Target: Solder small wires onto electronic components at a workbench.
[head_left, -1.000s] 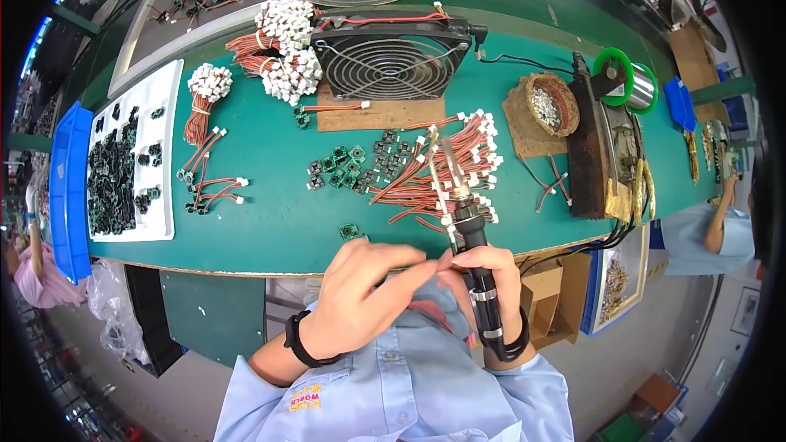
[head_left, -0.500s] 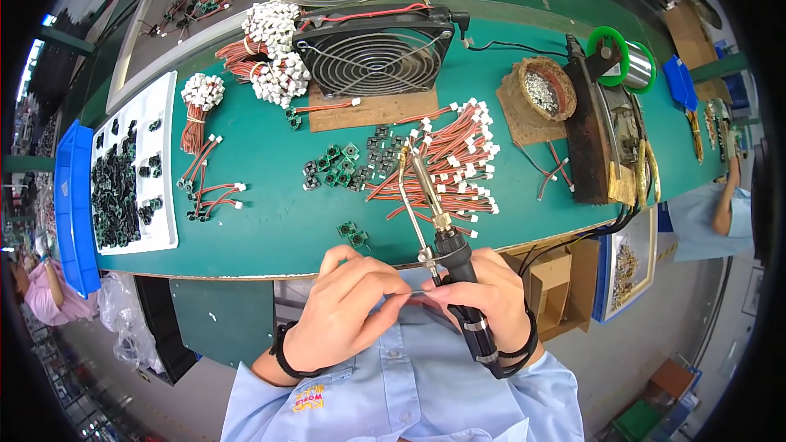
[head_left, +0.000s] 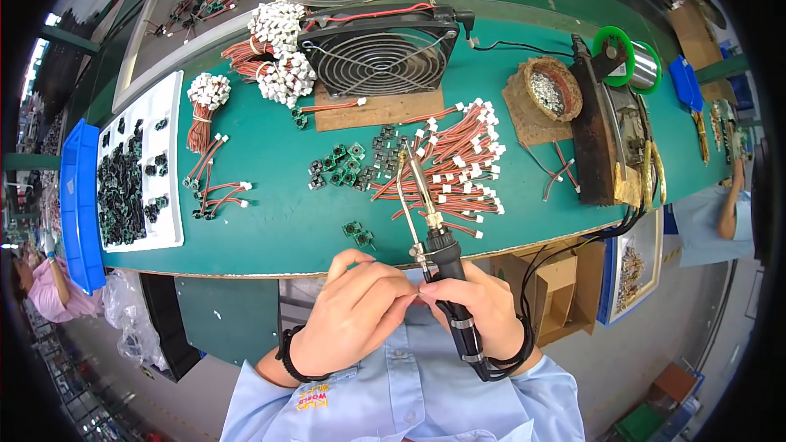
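My right hand is wrapped round the black handle of a soldering iron. Its metal tip points up and away over the bench, with a thin bent tube running alongside. My left hand is closed in a pinch, its fingertips meeting my right thumb and finger just left of the handle. What lies between them is too small and covered to make out. Beyond the iron's tip spreads a pile of red-and-black wire leads with white connectors. Small green circuit boards lie left of it, and a few more boards sit nearer me.
A black fan stands at the back behind the boards. At right are a bowl of metal bits, a solder spool and a dark metal stand. The left side holds a white tray of boards and a blue bin.
My fingertips have drawn closer together, covering the thin strand that showed between them. The soldering iron has shifted slightly left, and the view has moved a little.
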The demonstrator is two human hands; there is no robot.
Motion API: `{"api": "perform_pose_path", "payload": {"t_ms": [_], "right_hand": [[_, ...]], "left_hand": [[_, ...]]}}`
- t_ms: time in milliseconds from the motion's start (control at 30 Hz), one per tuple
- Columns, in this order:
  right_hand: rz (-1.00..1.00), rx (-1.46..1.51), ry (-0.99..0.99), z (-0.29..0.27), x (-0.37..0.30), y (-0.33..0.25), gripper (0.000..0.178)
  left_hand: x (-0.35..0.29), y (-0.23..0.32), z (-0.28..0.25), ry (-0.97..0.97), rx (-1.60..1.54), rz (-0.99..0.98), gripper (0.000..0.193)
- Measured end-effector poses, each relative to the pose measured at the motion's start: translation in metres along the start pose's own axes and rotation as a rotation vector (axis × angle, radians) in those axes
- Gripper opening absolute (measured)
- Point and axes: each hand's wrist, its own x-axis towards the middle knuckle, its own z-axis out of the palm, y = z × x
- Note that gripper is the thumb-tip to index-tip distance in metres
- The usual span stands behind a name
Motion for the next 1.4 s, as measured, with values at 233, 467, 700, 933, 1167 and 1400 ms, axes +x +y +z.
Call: {"api": "perform_pose_path", "payload": {"t_ms": [233, 467, 700, 933, 1167, 1400], "right_hand": [[-0.076, 0.146, 0.206, 0.016, 0.001, 0.011, 0.044], [0.079, 0.105, 0.246, -0.002, 0.004, 0.007, 0.038], [0.178, 0.186, 0.297, -0.001, 0.005, 0.009, 0.038], [0.185, 0.297, 0.287, 0.001, 0.01, 0.006, 0.04], [0.143, 0.291, 0.207, -0.001, 0.016, -0.007, 0.042], [0.058, 0.262, 0.192, 0.008, 0.024, -0.02, 0.042]], "left_hand": [[-0.002, -0.001, -0.003, 0.02, -0.056, -0.034, 0.017], [-0.015, -0.023, -0.005, 0.176, -0.011, -0.281, 0.02], [-0.004, -0.031, 0.003, 0.212, 0.409, -0.373, 0.023], [-0.009, -0.029, 0.003, 0.145, -0.123, -0.357, 0.024], [0.0, -0.01, -0.004, 0.143, -0.994, -0.316, 0.017], [-0.004, -0.014, -0.003, 0.102, -1.288, -0.397, 0.025]]}}
